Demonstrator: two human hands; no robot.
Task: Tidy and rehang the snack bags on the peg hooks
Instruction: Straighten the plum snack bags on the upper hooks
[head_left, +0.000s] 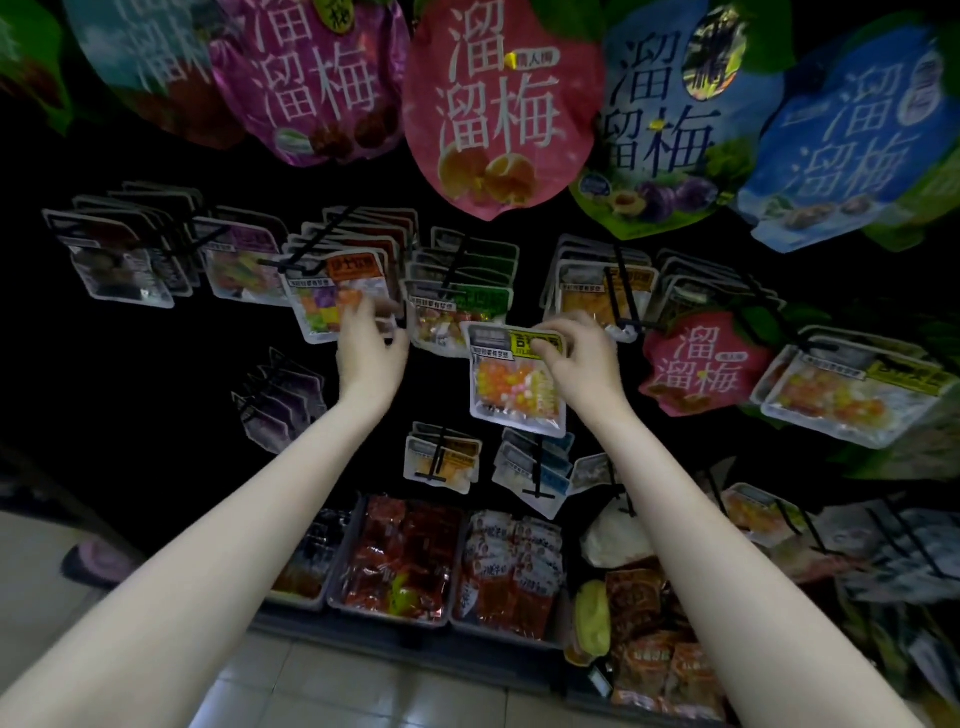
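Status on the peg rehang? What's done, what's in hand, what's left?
Done: most rows already hang in stacks on their hooks, like the green-label bags. In hand: the right hand pinches the top of a yellow-label bag, held off any hook; the left hand grips the front orange-label bag on its peg. Left: hook the yellow-label bag and straighten that front bag.
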